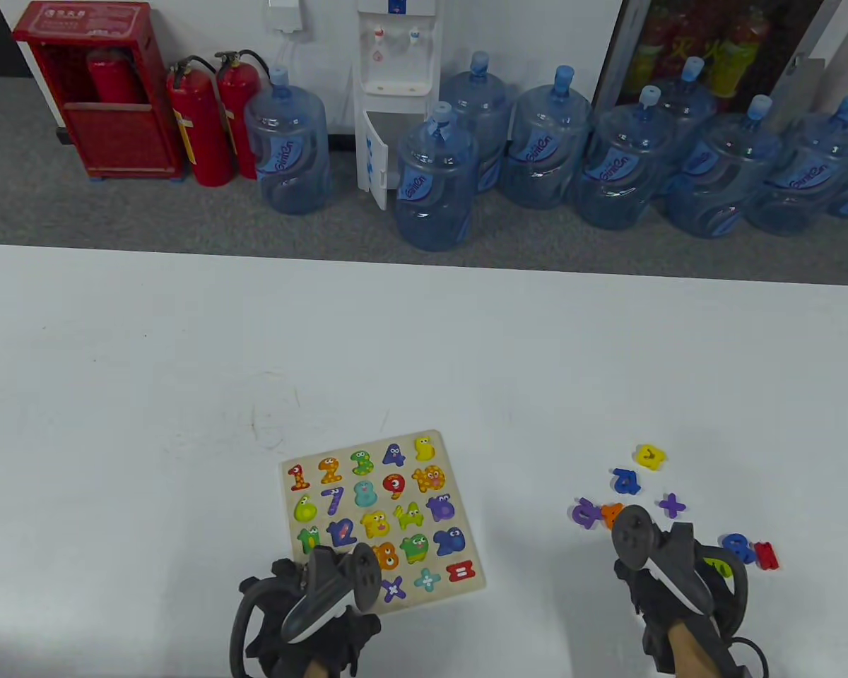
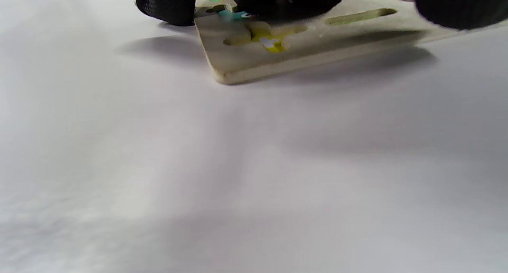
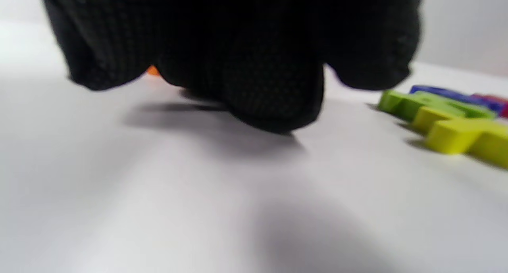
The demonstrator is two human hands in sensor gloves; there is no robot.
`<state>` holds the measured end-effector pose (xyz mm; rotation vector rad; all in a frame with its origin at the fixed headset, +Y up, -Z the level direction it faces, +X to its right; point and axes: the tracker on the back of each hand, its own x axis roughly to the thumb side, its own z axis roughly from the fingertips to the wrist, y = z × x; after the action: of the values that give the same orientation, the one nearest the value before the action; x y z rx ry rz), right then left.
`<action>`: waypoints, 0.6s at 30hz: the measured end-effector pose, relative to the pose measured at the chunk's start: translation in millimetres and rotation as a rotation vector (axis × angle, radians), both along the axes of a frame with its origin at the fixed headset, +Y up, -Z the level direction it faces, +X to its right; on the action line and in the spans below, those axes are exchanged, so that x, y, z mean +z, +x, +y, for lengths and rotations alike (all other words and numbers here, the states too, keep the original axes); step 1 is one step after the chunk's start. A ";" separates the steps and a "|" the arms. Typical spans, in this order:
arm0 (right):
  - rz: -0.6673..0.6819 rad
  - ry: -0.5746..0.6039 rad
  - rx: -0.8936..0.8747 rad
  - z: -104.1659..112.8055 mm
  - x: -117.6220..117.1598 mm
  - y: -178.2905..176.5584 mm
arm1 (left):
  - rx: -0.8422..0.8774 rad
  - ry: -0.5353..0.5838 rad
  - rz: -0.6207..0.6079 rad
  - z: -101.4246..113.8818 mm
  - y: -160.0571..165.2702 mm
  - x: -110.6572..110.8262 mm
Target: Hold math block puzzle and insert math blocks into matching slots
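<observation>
Left hand (image 1: 311,600) on near-left corner of puzzle board (image 1: 378,519), gloved fingers (image 2: 168,5) pressing down on board surface per left wrist view, one fingertip off the board's edge on the table (image 1: 184,353). Holding board flat, not lifted. Board lying on table, just ahead of left hand, most slots showing coloured numbers; purple cross (image 1: 393,587), teal plus (image 1: 427,579) and red equals (image 1: 461,571) in row nearest the hand. Cut-out slots (image 2: 359,16) visible under the fingers in left wrist view, one with yellow print inside (image 2: 270,41).

Right hand (image 1: 668,579) well apart from board, to its right, down among loose blocks. Fingers (image 3: 274,90) curled toward table in right wrist view, tips at or just above surface; whether anything held cannot tell, view blurred and dark. Orange block (image 1: 611,514) just ahead of hand, sliver of orange (image 3: 152,70) showing behind fingers. Purple block (image 1: 585,512) touching orange one on its left. Blue block (image 1: 627,481), yellow block (image 1: 649,456) and purple cross block (image 1: 671,506) farther ahead of right hand. Blue eight (image 1: 737,546) and red block (image 1: 767,555) to right of hand, touching each other. Yellow-green block (image 3: 456,122) just beside right fingers, on table; same block (image 1: 717,565) partly hidden behind tracker in table view.

Water jugs (image 1: 434,180), dispenser (image 1: 396,85) and fire extinguishers (image 1: 198,120) on floor beyond table's far edge.
</observation>
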<state>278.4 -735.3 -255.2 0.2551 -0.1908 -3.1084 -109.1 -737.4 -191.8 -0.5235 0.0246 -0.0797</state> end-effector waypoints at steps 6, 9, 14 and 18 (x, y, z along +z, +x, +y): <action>-0.092 -0.031 0.113 -2.9 -2.9 18.4 | -0.008 0.010 -0.050 1.6 17.4 0.0; -0.048 -0.165 -0.006 -19.2 -10.0 18.0 | 0.045 -0.039 -0.029 2.5 21.2 -0.7; 0.044 -0.175 0.089 -19.1 -16.4 -3.7 | 0.058 -0.032 -0.049 3.2 30.4 -1.9; 0.080 -0.069 0.122 -15.4 -12.6 -13.5 | 0.046 -0.041 -0.092 4.4 45.8 -0.1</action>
<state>264.9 -750.6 -267.8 0.1358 -0.2695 -2.9772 -63.3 -733.0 -191.9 -0.5603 -0.0785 -0.0595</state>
